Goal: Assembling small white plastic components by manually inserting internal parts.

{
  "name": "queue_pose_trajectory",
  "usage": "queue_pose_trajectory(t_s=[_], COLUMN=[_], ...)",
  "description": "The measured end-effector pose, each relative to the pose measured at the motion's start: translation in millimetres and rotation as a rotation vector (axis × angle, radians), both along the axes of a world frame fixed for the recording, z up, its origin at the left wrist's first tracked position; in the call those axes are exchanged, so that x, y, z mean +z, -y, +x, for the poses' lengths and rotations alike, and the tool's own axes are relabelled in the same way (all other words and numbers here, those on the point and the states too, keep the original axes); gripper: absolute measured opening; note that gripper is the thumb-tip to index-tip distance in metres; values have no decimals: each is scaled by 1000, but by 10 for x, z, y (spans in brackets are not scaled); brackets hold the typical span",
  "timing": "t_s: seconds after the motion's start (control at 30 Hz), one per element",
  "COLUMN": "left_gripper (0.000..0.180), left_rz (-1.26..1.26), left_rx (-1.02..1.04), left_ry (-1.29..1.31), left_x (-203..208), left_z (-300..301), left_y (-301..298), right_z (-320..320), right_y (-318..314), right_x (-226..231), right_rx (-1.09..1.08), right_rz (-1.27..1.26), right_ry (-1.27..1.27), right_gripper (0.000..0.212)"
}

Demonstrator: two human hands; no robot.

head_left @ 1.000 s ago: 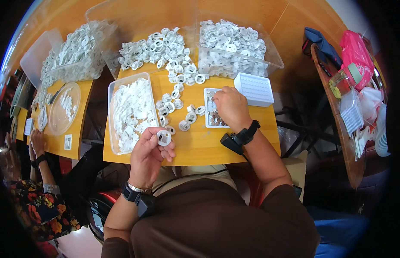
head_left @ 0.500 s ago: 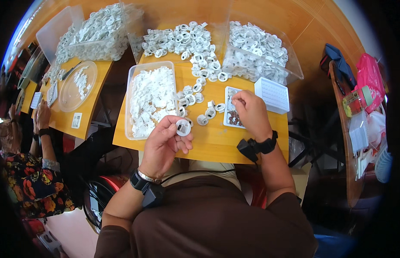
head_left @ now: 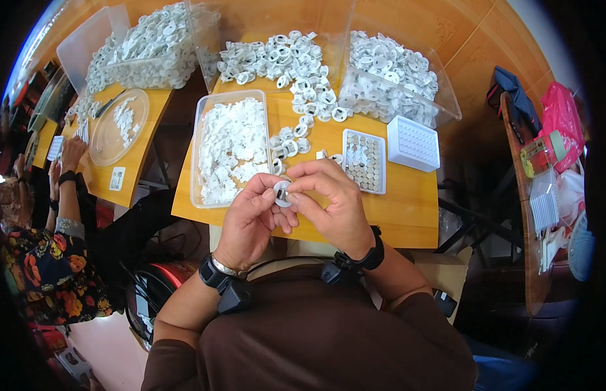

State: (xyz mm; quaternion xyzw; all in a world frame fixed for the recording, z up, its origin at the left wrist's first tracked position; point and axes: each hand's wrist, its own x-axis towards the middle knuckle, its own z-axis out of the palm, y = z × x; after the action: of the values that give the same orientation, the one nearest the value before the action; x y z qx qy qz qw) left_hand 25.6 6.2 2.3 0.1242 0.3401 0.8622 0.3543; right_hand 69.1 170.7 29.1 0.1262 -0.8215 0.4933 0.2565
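1. left hand (head_left: 247,218) pinches disc (head_left: 282,195); right hand (head_left: 339,207) at its edge, cannot tell if gripping.
2. disc, at both hands' fingertips, seems mid-work.
3. pieces (head_left: 370,174) in tray (head_left: 384,163) beyond right fingers, seemingly unused.

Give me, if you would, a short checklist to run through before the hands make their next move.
1. White round plastic piece with a dark slot held in the left hand: ok.
2. Right hand at that piece's edge: ok.
3. Anything pinched in the right hand: cannot tell, too small.
4. White rectangular tray of small round metallic-looking discs flat on the yellow wooden table: ok.
5. Left hand free of the clear rectangular plastic tub of white parts: cannot tell, it overlaps the tub's corner.
6. Loose white round pieces all in containers: not ok, some lie on the table.
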Motion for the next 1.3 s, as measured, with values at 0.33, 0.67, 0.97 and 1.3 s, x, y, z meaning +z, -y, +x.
queue_pose_trajectory(t_s=[0.33,0.67,0.97,1.3], left_gripper=[24,26,27,27], left_rz=[-160,-149,-154,-130], left_rx=[3,85,81,57], left_ry=[-138,-87,-81,-50], left_x=[9,-4,-6,-8], left_z=[44,14,17,-12], left_y=[13,36,42,47], right_z=[9,-163,-371,-279], right_y=[-65,-785,-1144,-1003], right_x=[-99,27,-386,-184], right_rx=[261,-151,-532,-406], right_rz=[-747,39,680,212], right_ry=[592,292,354,406], right_gripper=[8,10,9,8])
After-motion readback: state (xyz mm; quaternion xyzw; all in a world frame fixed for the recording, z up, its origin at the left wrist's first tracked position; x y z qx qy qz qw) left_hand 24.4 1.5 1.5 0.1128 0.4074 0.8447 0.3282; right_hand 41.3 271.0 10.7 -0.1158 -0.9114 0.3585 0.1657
